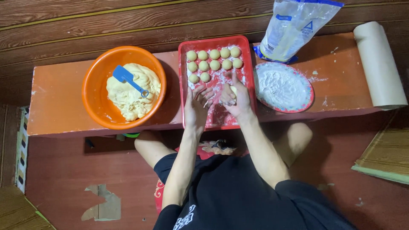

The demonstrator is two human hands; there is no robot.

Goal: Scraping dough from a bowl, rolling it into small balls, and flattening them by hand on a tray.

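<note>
Both hands work over the near half of the red tray [243,42], which sits mid-bench between the orange bowl [96,74] and the flour plate [307,87]. The right hand [235,99] is cupped around a small dough piece [233,90], fingers curled about it. The left hand [197,102] is flat, palm open, fingers spread, just beside the right and holding nothing. Ten finished balls [214,54] stand in rows at the tray's far end; the third row holds only two, at its left.

To shape well, judging from this layout:

- Bring the left palm against the piece and roll with light, even circular pressure; hard pressing would likely flatten it.
- Match the size of the finished balls.
- Keep the palms dusted; the tray floor carries loose flour.
- Set the ball next in the third row, apart from its neighbours.

The bulk dough [132,91], with a blue scraper [128,78] on it, lies in the bowl at the bench's left end.
</note>
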